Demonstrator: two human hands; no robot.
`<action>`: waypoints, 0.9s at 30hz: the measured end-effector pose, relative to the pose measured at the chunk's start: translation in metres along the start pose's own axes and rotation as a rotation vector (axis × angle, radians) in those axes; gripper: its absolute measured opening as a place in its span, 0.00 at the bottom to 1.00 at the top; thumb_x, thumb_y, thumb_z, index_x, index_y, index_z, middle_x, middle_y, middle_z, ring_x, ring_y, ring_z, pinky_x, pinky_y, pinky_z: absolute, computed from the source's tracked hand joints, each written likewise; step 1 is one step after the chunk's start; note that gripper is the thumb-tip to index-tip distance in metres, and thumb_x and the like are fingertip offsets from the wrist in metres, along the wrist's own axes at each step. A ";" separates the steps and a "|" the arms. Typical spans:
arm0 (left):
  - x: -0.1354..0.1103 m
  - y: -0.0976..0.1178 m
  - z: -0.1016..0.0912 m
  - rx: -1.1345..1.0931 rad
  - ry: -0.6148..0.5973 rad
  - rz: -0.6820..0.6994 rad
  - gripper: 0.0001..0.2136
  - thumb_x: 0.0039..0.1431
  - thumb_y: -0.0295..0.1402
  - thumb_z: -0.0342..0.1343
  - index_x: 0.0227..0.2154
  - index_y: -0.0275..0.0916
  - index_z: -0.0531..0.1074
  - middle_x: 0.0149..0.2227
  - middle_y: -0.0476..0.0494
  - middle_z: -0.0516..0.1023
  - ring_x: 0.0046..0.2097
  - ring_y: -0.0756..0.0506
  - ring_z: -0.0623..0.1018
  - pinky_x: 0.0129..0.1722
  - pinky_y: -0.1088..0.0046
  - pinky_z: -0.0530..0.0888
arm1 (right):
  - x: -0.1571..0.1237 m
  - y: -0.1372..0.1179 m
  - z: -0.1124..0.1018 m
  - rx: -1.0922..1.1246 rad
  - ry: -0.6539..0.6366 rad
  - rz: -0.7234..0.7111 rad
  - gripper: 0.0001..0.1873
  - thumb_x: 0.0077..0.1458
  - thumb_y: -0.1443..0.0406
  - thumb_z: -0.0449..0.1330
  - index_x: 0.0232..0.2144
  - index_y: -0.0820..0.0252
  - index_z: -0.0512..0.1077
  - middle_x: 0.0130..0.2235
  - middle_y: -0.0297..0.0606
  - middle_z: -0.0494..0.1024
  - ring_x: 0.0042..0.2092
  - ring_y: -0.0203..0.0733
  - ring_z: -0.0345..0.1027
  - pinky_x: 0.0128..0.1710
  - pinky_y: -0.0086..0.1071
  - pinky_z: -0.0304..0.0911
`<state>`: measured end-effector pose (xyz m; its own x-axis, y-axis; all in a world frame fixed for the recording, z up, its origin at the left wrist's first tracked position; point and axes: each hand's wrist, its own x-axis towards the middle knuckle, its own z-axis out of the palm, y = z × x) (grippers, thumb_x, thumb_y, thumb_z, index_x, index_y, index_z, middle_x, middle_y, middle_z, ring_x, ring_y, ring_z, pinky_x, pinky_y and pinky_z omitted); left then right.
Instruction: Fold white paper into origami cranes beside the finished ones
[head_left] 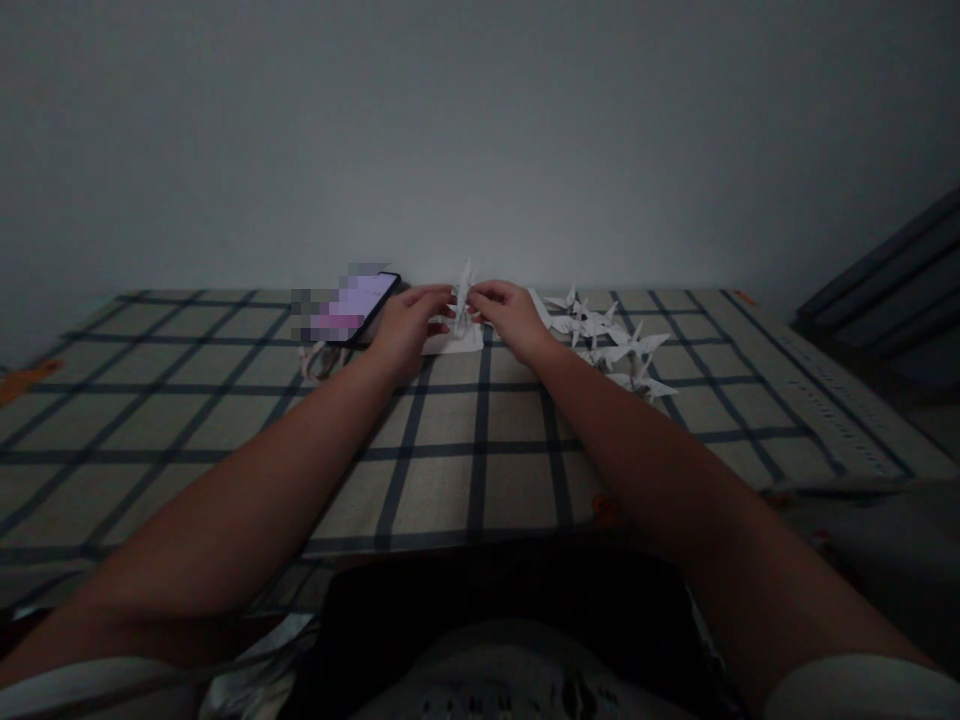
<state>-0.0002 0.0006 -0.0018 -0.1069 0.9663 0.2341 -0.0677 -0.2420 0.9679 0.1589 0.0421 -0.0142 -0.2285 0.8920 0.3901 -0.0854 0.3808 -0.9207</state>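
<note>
Between my two hands, near the far edge of the table, a folded white paper crane (463, 298) stands with a pointed tip upward. My left hand (409, 325) is at its left side, fingers curved and fingertips at the paper; the exact contact is hard to see in the dim light. From the right, my right hand (512, 315) pinches the crane between thumb and fingers. Beneath the crane lies a flat white paper sheet (454, 343), partly covered by my left hand. Several finished paper cranes (615, 340) lie in a cluster right of my right hand.
A phone (364, 305) with a lit screen leans left of my left hand, partly blurred out. A pale cable or strap (321, 362) lies before it. The checked tablecloth (442, 410) reaches the grey wall (480, 140). Dark slatted furniture (892, 270) stands at the right.
</note>
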 end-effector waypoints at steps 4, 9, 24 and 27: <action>0.001 -0.002 -0.001 0.118 -0.003 0.061 0.14 0.49 0.41 0.66 0.34 0.36 0.78 0.36 0.43 0.81 0.35 0.48 0.77 0.30 0.76 0.72 | -0.001 0.000 0.001 -0.098 0.028 -0.039 0.05 0.53 0.65 0.63 0.33 0.60 0.74 0.33 0.33 0.78 0.36 0.34 0.71 0.42 0.32 0.68; 0.011 -0.013 -0.005 0.222 0.030 0.130 0.15 0.51 0.39 0.65 0.39 0.38 0.76 0.33 0.45 0.80 0.34 0.48 0.78 0.28 0.76 0.73 | -0.003 -0.005 0.002 -0.261 0.043 -0.097 0.04 0.52 0.65 0.62 0.32 0.61 0.74 0.32 0.35 0.78 0.36 0.36 0.71 0.43 0.34 0.67; -0.003 -0.003 -0.008 0.720 0.052 0.538 0.11 0.57 0.37 0.60 0.39 0.40 0.83 0.38 0.44 0.85 0.38 0.47 0.81 0.36 0.73 0.76 | -0.008 -0.011 0.004 -0.373 0.084 -0.171 0.04 0.54 0.64 0.62 0.30 0.60 0.73 0.33 0.36 0.80 0.36 0.37 0.72 0.41 0.33 0.67; -0.005 -0.002 -0.006 0.698 0.039 0.523 0.12 0.57 0.38 0.60 0.40 0.40 0.83 0.39 0.44 0.85 0.39 0.46 0.81 0.39 0.72 0.77 | -0.008 -0.010 0.004 -0.397 0.069 -0.190 0.05 0.54 0.64 0.62 0.30 0.60 0.73 0.33 0.36 0.80 0.36 0.37 0.72 0.41 0.33 0.67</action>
<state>-0.0053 -0.0045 -0.0060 0.0110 0.7397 0.6729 0.6214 -0.5323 0.5750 0.1582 0.0303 -0.0084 -0.1783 0.8063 0.5640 0.2624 0.5914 -0.7625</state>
